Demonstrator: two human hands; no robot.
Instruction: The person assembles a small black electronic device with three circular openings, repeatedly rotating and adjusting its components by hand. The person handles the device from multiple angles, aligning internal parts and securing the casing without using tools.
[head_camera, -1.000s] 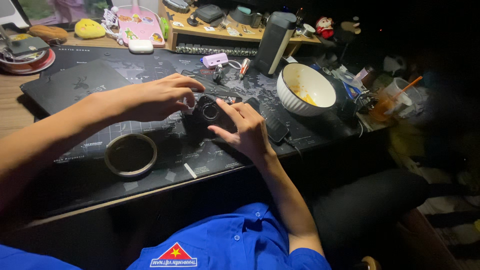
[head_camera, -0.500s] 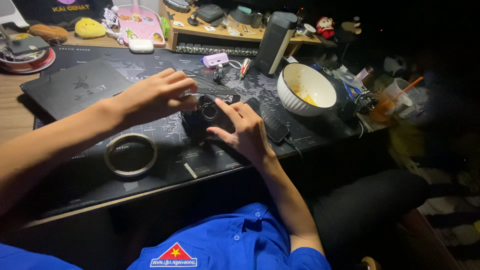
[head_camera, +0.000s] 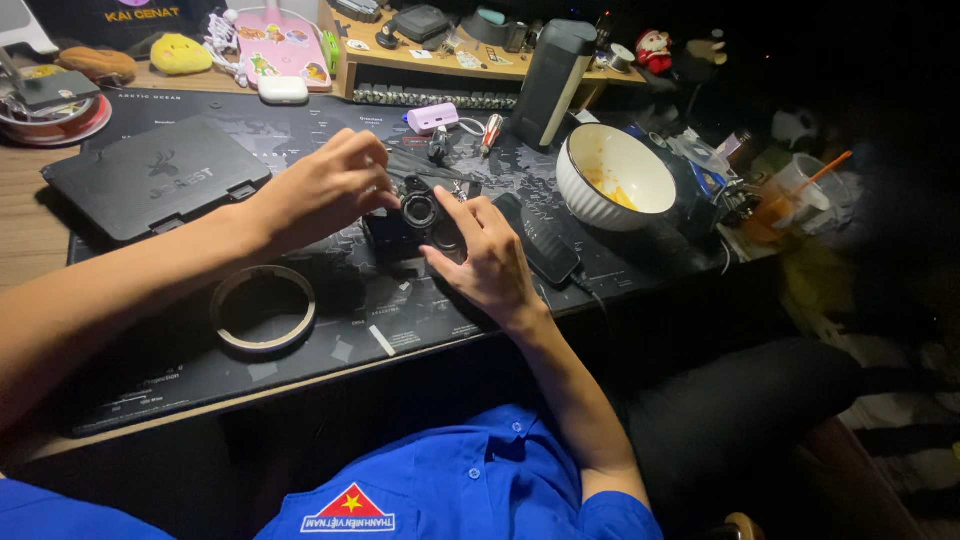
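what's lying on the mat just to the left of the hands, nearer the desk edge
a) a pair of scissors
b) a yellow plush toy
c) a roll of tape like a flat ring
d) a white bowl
c: a flat ring-shaped roll of tape lies on the dark desk mat left of the left hand and right hand; the white bowl stands on their right.

Black small boxy device (head_camera: 405, 228) with silver-rimmed round ring (head_camera: 419, 210); black desk mat with pale grey map pattern (head_camera: 330, 330); white ceramic bowl, orange-smeared inside (head_camera: 612, 180); tan tape ring (head_camera: 263, 308); blue shirt (head_camera: 470, 480).
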